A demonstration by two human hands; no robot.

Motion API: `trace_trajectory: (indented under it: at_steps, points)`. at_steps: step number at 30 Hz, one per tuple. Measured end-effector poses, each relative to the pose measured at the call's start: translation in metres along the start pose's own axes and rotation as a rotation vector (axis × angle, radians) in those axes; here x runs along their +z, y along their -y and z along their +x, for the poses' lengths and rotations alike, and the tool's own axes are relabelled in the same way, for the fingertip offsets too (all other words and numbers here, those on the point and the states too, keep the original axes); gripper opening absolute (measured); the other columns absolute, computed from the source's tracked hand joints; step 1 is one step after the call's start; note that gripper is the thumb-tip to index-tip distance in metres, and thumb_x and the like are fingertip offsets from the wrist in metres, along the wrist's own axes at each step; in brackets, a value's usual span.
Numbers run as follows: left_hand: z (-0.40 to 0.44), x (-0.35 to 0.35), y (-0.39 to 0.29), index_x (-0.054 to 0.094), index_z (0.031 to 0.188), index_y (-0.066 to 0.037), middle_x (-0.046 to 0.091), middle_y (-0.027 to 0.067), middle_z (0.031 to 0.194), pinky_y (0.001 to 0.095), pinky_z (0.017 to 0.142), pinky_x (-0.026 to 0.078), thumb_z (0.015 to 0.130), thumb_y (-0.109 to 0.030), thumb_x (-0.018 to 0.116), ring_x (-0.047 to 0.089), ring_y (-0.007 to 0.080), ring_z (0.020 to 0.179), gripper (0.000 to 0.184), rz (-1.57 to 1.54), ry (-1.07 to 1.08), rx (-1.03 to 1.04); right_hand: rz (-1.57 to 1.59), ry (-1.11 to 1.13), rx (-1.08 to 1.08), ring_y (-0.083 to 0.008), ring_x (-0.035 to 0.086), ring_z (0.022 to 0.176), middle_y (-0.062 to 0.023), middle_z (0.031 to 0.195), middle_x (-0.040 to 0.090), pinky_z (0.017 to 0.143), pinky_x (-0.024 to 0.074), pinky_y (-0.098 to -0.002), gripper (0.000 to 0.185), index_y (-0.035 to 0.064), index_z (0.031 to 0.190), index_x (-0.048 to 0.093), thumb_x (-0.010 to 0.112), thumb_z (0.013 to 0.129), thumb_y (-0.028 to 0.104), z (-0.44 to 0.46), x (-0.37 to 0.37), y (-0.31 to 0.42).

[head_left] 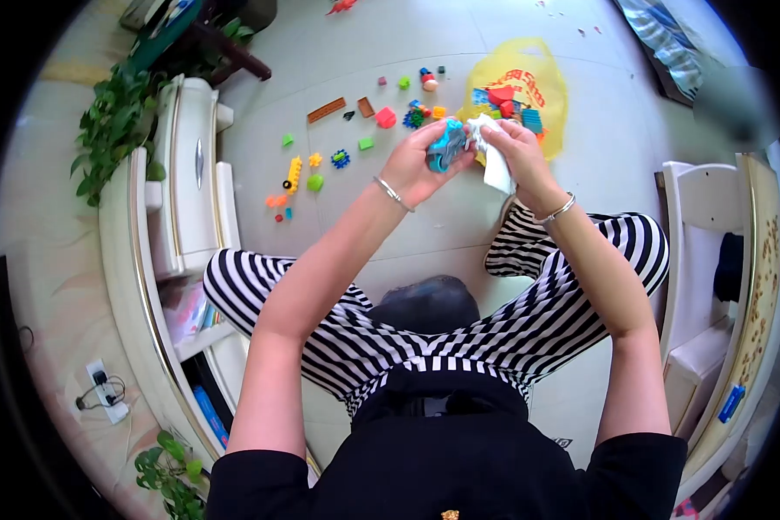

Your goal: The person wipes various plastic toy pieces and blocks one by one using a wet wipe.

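My left hand (410, 165) is closed around a teal and grey toy (445, 149) that looks like a small vehicle, held up above the floor. Close beside it, my right hand (522, 158) pinches a white tissue (497, 170), whose loose end hangs down below the fingers. The tissue is near the toy's right side; I cannot tell whether they touch. Just beyond my right hand lies a yellow plastic bag (549, 91) with red print, spread open, with colourful toy pieces (500, 95) on it.
Several loose toys lie on the tiled floor, among them a yellow piece (294, 175), a brown strip (327, 110), a pink block (385, 117) and a green block (366, 144). A white cabinet (182, 173) stands left, a white chair (706, 208) right. A dark round seat (429, 303) is between my legs.
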State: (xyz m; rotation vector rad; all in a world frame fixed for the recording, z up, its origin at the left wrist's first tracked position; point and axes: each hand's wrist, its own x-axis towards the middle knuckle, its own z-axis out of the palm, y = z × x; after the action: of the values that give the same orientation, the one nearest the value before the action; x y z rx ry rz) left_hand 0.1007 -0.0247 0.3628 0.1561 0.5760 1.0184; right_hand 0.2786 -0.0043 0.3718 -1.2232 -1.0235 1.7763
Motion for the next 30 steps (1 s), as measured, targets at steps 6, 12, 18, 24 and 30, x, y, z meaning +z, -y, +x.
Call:
trace_trajectory:
  at_steps: [6, 12, 18, 24, 30]
  points:
    - [0.073, 0.022, 0.025, 0.05, 0.113, 0.002, 0.06, 0.0156, 0.108, 0.0405, 0.093, 0.048, 0.097, -0.022, 0.04, 0.06, 0.0251, 0.096, 0.031, 0.008, 0.031, -0.088, 0.27, -0.14, -0.059, -0.0124, 0.063, 0.075, -0.0077, 0.091, 0.066, 0.064, 0.052, -0.0253, 0.019, -0.0015, 0.104, 0.057, 0.054, 0.091, 0.013, 0.008, -0.05, 0.002]
    - [0.122, 0.037, 0.051, 0.047, 0.119, 0.001, 0.06, 0.0113, 0.108, 0.0369, 0.093, 0.044, 0.1, -0.033, 0.032, 0.057, 0.0224, 0.101, 0.042, 0.027, -0.032, -0.098, 0.412, -0.288, -0.111, -0.0155, 0.063, 0.078, -0.009, 0.09, 0.065, 0.068, 0.0518, -0.0269, 0.019, -0.0013, 0.104, 0.055, 0.054, 0.09, 0.011, 0.021, -0.071, 0.0]
    - [0.14, 0.029, 0.053, 0.034, 0.13, 0.004, 0.048, 0.0171, 0.126, 0.0447, 0.098, 0.039, 0.095, -0.054, 0.028, 0.051, 0.0308, 0.113, 0.068, 0.093, -0.087, -0.239, 0.437, -0.354, -0.122, -0.0174, 0.064, 0.073, -0.0106, 0.091, 0.065, 0.064, 0.0524, -0.029, 0.018, -0.0008, 0.102, 0.055, 0.053, 0.09, 0.011, 0.035, -0.076, -0.013]
    - [0.104, 0.015, 0.049, 0.046, 0.116, -0.002, 0.055, 0.0108, 0.116, 0.0402, 0.093, 0.041, 0.097, -0.043, 0.031, 0.054, 0.0252, 0.107, 0.047, 0.073, 0.019, -0.211, 0.385, -0.248, -0.04, -0.0153, 0.063, 0.069, -0.0078, 0.085, 0.063, 0.059, 0.052, -0.0277, 0.018, 0.0003, 0.103, 0.054, 0.052, 0.092, 0.013, 0.035, -0.048, -0.016]
    - [0.057, -0.026, 0.021, 0.047, 0.118, -0.005, 0.055, 0.0081, 0.117, 0.0448, 0.101, 0.037, 0.098, -0.027, 0.037, 0.051, 0.0237, 0.111, 0.031, -0.047, -0.023, -0.071, 0.232, -0.132, 0.009, -0.0123, 0.061, 0.068, -0.0044, 0.083, 0.062, 0.057, 0.0504, -0.0262, 0.019, 0.0023, 0.103, 0.055, 0.054, 0.091, 0.017, 0.038, 0.014, -0.02]
